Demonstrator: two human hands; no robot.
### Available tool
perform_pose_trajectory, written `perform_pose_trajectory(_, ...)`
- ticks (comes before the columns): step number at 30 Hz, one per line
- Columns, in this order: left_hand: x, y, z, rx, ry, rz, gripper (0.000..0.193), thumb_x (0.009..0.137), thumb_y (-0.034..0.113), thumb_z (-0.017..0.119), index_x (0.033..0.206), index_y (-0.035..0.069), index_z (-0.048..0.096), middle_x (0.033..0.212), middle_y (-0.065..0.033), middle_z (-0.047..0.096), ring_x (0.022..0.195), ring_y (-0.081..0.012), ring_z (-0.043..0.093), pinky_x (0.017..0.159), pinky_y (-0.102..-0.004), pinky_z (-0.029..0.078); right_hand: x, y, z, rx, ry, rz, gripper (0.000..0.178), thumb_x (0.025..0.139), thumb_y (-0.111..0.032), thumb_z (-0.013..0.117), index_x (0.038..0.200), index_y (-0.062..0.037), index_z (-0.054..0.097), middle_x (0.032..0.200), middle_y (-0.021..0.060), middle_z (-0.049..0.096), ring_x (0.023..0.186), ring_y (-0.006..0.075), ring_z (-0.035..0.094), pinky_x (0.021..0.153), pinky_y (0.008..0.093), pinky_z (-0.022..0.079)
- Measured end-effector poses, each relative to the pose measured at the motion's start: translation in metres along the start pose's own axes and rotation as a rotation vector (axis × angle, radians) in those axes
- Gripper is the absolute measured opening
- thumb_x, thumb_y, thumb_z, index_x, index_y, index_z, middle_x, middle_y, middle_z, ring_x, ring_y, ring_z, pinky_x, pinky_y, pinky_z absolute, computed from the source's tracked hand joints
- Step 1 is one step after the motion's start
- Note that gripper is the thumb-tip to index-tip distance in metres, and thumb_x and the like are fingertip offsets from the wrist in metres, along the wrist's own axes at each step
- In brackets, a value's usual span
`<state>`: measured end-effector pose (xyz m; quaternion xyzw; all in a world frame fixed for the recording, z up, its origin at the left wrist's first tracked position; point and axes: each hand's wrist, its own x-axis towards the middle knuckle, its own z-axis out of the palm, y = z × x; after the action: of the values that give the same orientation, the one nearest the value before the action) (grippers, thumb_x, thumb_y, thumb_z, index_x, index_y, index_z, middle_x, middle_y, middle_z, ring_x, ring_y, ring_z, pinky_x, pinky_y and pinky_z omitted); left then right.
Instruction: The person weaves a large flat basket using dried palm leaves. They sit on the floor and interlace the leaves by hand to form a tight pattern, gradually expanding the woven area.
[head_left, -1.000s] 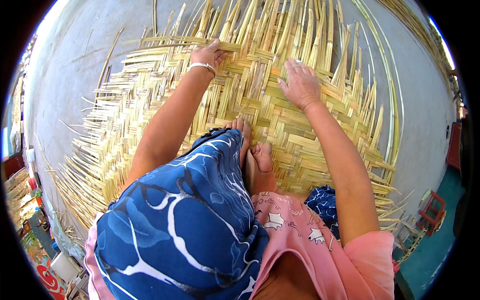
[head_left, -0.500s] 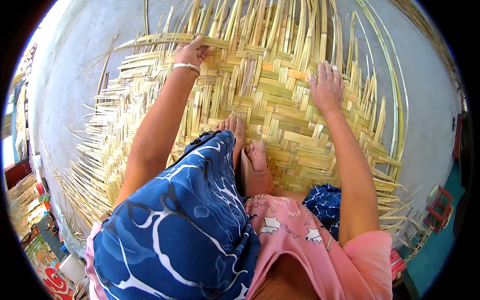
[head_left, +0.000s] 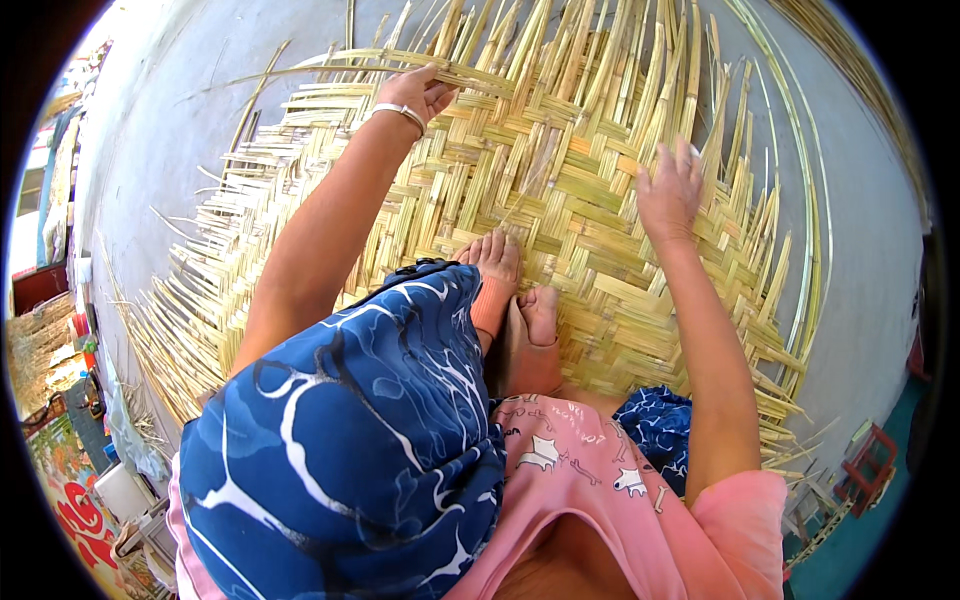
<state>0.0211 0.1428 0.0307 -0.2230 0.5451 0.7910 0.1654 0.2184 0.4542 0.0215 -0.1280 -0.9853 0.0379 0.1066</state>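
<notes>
A large woven mat of flat yellow-green split reeds [head_left: 585, 205] lies on the floor under my bare feet, its strips crossing in blocks. My left hand [head_left: 415, 92] is closed at the far left part of the mat, fingers pinching a few long reed strips [head_left: 335, 64] that run crosswise. Their loose ends stick out to the left, and their other ends meet the upright strips at the weave's far edge. My right hand [head_left: 671, 195] is over the right part of the mat, holding nothing, with fingers apart. Whether it touches the weave I cannot tell.
Unwoven reed ends [head_left: 660, 70] fan out beyond the far edge. Long green reeds [head_left: 812, 220] lie along the right on the grey floor [head_left: 865, 200]. A red-framed item [head_left: 868, 468] stands at the lower right. Assorted household things [head_left: 120, 485] crowd the lower left.
The view has shifted, so the mat sits further right. My left hand keeps its pinch on the strips. My right hand has come slightly nearer to me, and its fingers have spread.
</notes>
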Motion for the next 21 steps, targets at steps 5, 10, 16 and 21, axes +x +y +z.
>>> perform_pose_trajectory(5, 0.003, -0.011, 0.001, 0.117, 0.001, 0.069, 0.014, 0.089, 0.007, 0.056, 0.101, 0.001, 0.053, 0.091, -0.0131, 0.065, 0.078, -0.0218, 0.065, 0.062, -0.0314, 0.055, 0.035, -0.053, 0.003, 0.176, 0.052, -0.308, 0.027, 0.086, -0.019, 0.057, 0.11, -0.0079, 0.06, 0.123, 0.0096, 0.055, 0.117, 0.0282, 0.047, 0.1, 0.0396, 0.039)
perform_pose_trajectory(10, 0.019, -0.017, 0.011, 0.181, -0.023, 0.234, 0.017, 0.088, 0.004, 0.054, 0.105, 0.003, 0.05, 0.096, -0.0111, 0.063, 0.08, -0.0214, 0.065, 0.062, -0.0314, 0.055, 0.08, -0.069, 0.007, 0.157, -0.182, -0.316, 0.011, 0.084, -0.015, 0.058, 0.091, -0.0094, 0.064, 0.097, 0.0074, 0.061, 0.096, 0.0254, 0.058, 0.082, 0.0372, 0.051)
perform_pose_trajectory(16, 0.026, -0.014, -0.008, 0.011, -0.087, 0.029, 0.015, 0.09, 0.004, 0.052, 0.105, -0.001, 0.049, 0.097, -0.015, 0.063, 0.083, -0.025, 0.065, 0.071, -0.0377, 0.058, 0.108, -0.075, 0.006, 0.042, -0.304, -0.415, 0.006, 0.082, -0.012, 0.059, 0.086, -0.0086, 0.062, 0.09, 0.0101, 0.059, 0.086, 0.027, 0.061, 0.073, 0.0396, 0.053)
perform_pose_trajectory(21, 0.025, -0.006, -0.013, -0.002, -0.255, 0.008, 0.018, 0.092, 0.008, 0.049, 0.107, -0.003, 0.05, 0.104, -0.0181, 0.062, 0.097, -0.027, 0.064, 0.081, -0.036, 0.055, 0.113, -0.075, 0.016, -0.005, -0.251, -0.49, 0.015, 0.075, 0.005, 0.052, 0.083, -0.0059, 0.056, 0.087, 0.0114, 0.057, 0.081, 0.0294, 0.061, 0.066, 0.0397, 0.054)
